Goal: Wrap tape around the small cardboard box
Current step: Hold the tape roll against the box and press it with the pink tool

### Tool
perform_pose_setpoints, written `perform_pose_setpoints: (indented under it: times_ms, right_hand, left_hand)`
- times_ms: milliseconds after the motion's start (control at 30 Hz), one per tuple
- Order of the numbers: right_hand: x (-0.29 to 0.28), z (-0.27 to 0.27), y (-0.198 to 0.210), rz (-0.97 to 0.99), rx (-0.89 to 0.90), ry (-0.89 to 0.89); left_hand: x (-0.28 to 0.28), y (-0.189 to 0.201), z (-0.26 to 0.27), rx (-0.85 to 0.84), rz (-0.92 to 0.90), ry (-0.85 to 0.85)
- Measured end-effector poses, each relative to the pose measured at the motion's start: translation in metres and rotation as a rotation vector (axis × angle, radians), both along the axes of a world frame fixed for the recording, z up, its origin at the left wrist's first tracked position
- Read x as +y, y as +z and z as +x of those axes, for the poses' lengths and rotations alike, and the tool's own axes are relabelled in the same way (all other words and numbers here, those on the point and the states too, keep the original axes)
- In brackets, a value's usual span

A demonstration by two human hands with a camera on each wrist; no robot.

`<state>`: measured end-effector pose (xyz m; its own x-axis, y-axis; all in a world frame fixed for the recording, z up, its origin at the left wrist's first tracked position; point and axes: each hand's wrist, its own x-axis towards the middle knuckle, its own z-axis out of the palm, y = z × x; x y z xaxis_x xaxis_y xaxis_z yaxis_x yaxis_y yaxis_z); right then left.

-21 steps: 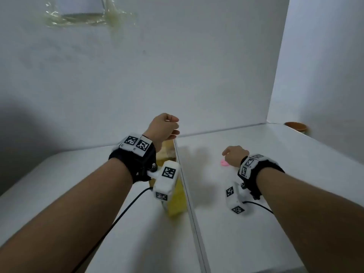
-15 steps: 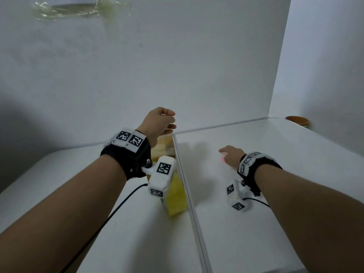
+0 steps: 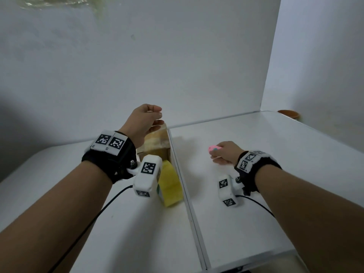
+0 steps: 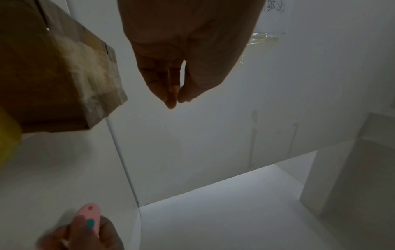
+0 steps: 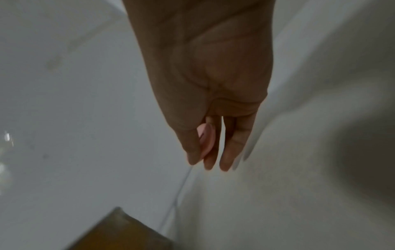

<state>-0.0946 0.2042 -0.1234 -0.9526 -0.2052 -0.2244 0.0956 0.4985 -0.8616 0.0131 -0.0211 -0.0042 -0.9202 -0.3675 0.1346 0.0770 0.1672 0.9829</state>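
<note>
The small cardboard box (image 3: 157, 143) stands at the table seam, with old tape across its top; its corner also shows in the left wrist view (image 4: 64, 76). Just in front of it a yellow tape roll (image 3: 171, 184) stands on edge. My left hand (image 3: 157, 119) hovers above the box's far end, fingers and thumb loosely together (image 4: 175, 101), holding nothing and not touching the box. To the right, my right hand (image 3: 215, 154) grips a small pink cutter (image 3: 213, 149) with a teal button (image 4: 90, 223), pinched between thumb and fingers (image 5: 205, 140), just above the table.
Two white table tops meet at a raised seam (image 3: 189, 203) running toward me. White walls close the back and right. A brown round thing (image 3: 288, 114) sits at the far right corner. Crumpled clear tape (image 3: 55, 1) sticks on the back wall. Cables trail from both wrist cameras.
My right hand has closed round the pink cutter and raised it off the table. My left hand has lifted a little and its fingers have loosened above the box.
</note>
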Motion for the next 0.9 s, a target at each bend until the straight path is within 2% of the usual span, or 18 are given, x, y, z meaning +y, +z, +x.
perform_pose_setpoints:
  times_ms: [100,267,367,400,500,600,733,833,900]
  right_hand:
    - [-0.009,0.014,0.009,-0.218,-0.029,0.024]
    - [-0.021,0.037,0.032,-0.687,-0.255,0.053]
    - [-0.025,0.049,0.042,-0.922,-0.321,0.142]
    - [-0.028,0.052,0.045,-0.923,-0.314,0.165]
    - [-0.037,0.064,0.052,-0.728,-0.187,0.155]
    - [-0.045,0.074,0.058,-0.725,-0.087,0.153]
    - [-0.054,0.087,0.064,-0.743,-0.062,0.177]
    - [-0.061,0.095,0.065,-0.625,0.008,0.193]
    - [-0.065,0.097,0.065,-0.525,0.107,0.205]
  left_hand:
    - [-0.003,-0.005,0.011,0.003,0.024,0.002]
    - [-0.009,-0.014,0.031,-0.007,0.046,0.000]
    - [-0.014,-0.018,0.044,-0.006,0.058,0.001]
    - [-0.015,-0.019,0.048,-0.007,0.062,0.005]
    - [-0.018,-0.022,0.061,-0.018,0.074,0.021]
    - [-0.019,-0.028,0.076,-0.053,0.058,0.039]
    - [-0.021,-0.046,0.097,-0.186,-0.022,0.069]
    - [-0.013,-0.056,0.105,-0.288,-0.031,0.087]
    - [-0.004,-0.059,0.108,-0.347,0.044,0.074]
